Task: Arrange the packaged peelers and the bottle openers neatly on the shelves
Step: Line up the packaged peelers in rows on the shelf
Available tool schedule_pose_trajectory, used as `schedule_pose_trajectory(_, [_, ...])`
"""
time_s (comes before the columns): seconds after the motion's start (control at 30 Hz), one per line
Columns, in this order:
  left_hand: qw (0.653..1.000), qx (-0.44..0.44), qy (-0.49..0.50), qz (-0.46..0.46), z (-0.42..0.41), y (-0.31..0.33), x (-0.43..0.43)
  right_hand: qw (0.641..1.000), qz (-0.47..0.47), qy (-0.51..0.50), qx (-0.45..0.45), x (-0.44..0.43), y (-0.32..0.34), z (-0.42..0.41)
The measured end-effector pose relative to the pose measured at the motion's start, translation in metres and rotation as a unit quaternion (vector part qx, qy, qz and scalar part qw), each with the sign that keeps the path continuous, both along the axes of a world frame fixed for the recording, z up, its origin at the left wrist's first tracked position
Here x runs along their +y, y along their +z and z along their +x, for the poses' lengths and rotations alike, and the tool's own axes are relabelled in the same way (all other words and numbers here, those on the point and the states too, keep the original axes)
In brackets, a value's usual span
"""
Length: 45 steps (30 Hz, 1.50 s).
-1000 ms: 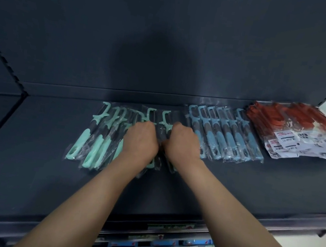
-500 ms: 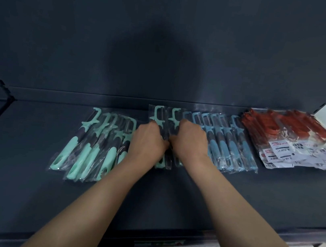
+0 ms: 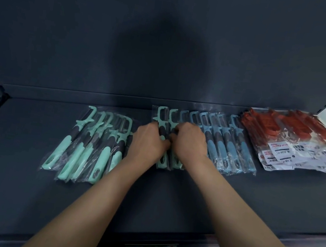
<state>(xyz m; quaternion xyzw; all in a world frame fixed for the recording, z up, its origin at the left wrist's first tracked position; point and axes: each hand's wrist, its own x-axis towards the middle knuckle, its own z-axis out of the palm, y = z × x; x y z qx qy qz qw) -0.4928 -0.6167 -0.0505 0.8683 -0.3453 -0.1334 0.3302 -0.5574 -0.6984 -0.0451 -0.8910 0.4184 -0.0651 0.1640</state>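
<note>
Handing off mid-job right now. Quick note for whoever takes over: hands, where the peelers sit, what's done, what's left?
Hands: left hand and right hand both grip the middle mint peelers on the shelf, beside the blue peelers.
The left mint bunch lies slanted and fanned; red packs are piled at the right end.
Done: blue row looks straight. Left: settle the middle pair, straighten the left bunch, probably tidy the red pile.

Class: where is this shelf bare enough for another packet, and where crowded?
Bare: shelf left of the mint peelers; the front strip before all packets. Crowded: from the left hand and right hand gripping held peelers, through blue peelers to red packets.
</note>
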Motion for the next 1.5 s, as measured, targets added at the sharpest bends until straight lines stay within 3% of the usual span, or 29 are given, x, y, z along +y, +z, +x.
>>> schedule_pose_trajectory(0.3, [1.0, -0.003, -0.018, 0.024, 0.0, 0.003, 0.002, 0.999, -0.045, -0.006, -0.029, 0.004, 0.002, -0.005])
schedule_pose_trajectory(0.47, [0.996, -0.083, -0.012, 0.016, 0.005, 0.007, 0.017, 0.994, -0.065, 0.034, -0.078, 0.017, 0.013, -0.003])
schedule_pose_trajectory(0.63, [0.983, -0.174, 0.056, 0.035, 0.028, 0.008, 0.054, 0.989, 0.012, 0.116, -0.093, 0.048, 0.014, 0.019])
schedule_pose_trajectory(0.8, [0.983, -0.126, 0.077, 0.109, 0.048, 0.003, 0.091, 0.986, 0.077, 0.143, -0.033, 0.079, 0.005, 0.042])
schedule_pose_trajectory(1.13, [0.986, -0.117, 0.047, 0.11, 0.065, 0.007, 0.131, 0.987, 0.096, 0.127, -0.007, 0.114, 0.004, 0.062])
schedule_pose_trajectory(1.5, [0.987, -0.126, 0.042, 0.092, 0.065, 0.009, 0.13, 0.988, 0.125, 0.029, -0.089, 0.106, 0.014, 0.061])
